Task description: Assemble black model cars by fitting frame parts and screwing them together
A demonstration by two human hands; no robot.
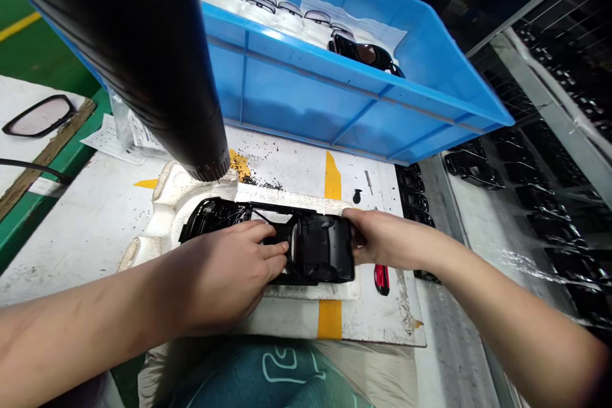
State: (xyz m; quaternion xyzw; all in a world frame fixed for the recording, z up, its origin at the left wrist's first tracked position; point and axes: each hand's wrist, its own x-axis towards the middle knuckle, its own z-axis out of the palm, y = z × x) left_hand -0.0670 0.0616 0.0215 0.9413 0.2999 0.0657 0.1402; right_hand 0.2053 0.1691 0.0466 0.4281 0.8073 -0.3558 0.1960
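A black toy car body shell (318,248) lies in a white foam cradle (306,292) on the white surface (373,319), just in front of the person. Its long axis runs from left to right across the view, dipping slightly toward the right, so one end points left and the other right; which of these is the nose I cannot tell. Its hollow inner side appears to face up.

The shell is glossy black along its edges and darker, more matt inside, with recesses and ribs. A pale, see-through opening shows near the middle of its far side, and a light strip crosses it beside the fingertips. The right end is broad and boxy; the left end narrows in a rounded curve, partly hidden by the forearm.

The left hand (241,268) lies palm down over the shell's left and middle part, its fingers extended, slightly spread and pointing right. The right hand (385,239) grips the shell's right end, thumb and fingers curled at the edge.

Just right of the cradle lies a red and black part (381,279). A blue crate (296,92) stands beyond the cradle.
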